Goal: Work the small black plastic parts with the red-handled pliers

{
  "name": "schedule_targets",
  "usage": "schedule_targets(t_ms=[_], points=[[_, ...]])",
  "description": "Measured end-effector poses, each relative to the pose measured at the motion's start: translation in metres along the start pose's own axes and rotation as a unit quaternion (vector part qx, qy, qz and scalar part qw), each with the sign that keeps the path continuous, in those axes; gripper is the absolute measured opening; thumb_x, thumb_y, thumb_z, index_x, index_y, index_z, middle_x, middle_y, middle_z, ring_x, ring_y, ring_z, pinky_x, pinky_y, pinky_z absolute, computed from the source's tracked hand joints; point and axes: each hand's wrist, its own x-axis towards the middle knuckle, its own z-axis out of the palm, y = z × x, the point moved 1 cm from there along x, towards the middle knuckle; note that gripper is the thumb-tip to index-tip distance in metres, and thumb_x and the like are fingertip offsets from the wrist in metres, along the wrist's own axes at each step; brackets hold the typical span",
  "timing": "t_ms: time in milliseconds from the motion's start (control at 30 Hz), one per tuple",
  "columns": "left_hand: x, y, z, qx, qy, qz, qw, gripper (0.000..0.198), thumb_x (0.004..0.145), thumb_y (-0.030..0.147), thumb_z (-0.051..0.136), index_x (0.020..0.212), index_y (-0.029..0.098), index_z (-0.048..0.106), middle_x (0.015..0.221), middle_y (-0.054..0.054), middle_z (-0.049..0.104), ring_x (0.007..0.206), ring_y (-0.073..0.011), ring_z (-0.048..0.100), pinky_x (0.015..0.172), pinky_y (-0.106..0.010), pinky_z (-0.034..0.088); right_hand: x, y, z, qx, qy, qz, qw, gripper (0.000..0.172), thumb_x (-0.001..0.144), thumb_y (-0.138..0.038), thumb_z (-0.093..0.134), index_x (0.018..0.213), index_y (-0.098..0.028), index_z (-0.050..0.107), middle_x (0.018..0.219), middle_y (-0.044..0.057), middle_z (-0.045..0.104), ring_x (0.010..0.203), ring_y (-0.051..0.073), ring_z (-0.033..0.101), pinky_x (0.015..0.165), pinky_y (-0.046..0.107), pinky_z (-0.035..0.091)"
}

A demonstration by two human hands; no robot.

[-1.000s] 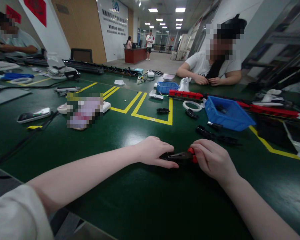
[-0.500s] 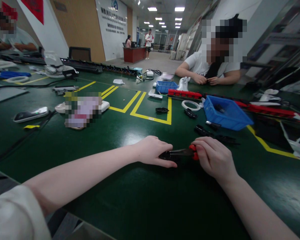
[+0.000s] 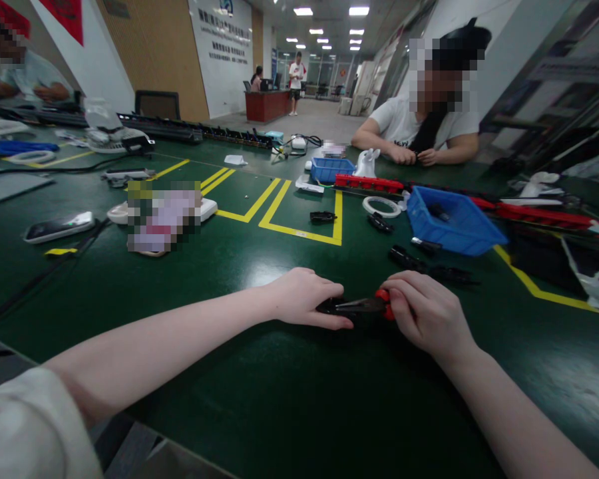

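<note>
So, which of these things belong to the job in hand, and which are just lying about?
Job in hand:
pliers, held in the right hand
black piece, between the left hand's fingers

Apparently just lying about:
phone
white ring
large blue bin
loose black parts, though these might be spares

On the desk (image 3: 299,392), pliers (image 3: 362,305) are extending leftward from the right grip (image 3: 426,311) toward a part (image 3: 327,306) in the left grip (image 3: 304,297). Farther back, a phone (image 3: 162,223) is lying left. Rightward, a large bin (image 3: 459,234) is standing behind 3 small pieces (image 3: 405,257), a ring (image 3: 366,207) lying at its left, a small bin (image 3: 332,173) standing farther back.
</note>
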Motion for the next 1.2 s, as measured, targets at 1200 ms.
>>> schedule_targets(t_ms=[1200], points=[[0.004,-0.001,-0.003,0.014,-0.018,0.007,1.0,0.051,0.09,0.069,0.043,0.089,0.019,0.055,0.079,-0.001,0.067,0.061,-0.0167,0.06,0.06,-0.027,0.036,0.003,0.014,-0.001,-0.029,0.004,-0.102,0.994,0.016,0.093,-0.018,0.044,0.093,-0.014,0.059,0.089,0.012,0.063,0.074,0.02,0.061,0.064,0.033,0.051]])
